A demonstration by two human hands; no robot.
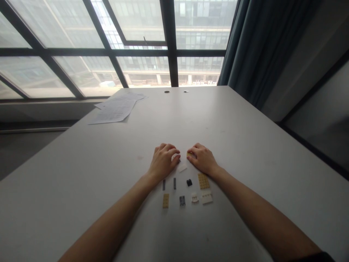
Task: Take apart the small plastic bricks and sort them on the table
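My left hand (164, 160) rests on the white table, its thumb and forefinger curled around a small white toy-brick piece (175, 156), mostly hidden. Across a short gap, my right hand (204, 158) has its fingers closed on a tan toy brick (190, 154), partly covered by them. A flat white piece (182, 168) lies just below the left fingertips. Nearer me are two narrow grey pieces (175, 183), a black piece (189, 182) and a studded tan plate (203, 181). The closest row has a smaller tan plate (165, 201), a dark grey piece (182, 201), a white clip-like piece (195, 198) and a white plate (207, 197).
Printed paper sheets (116, 109) overlap at the far left of the white table (245, 145). Two small round fittings, one a dark disc (167, 92), sit by the far edge. Beyond stand a framed window (171, 43) and a dark curtain (253, 54).
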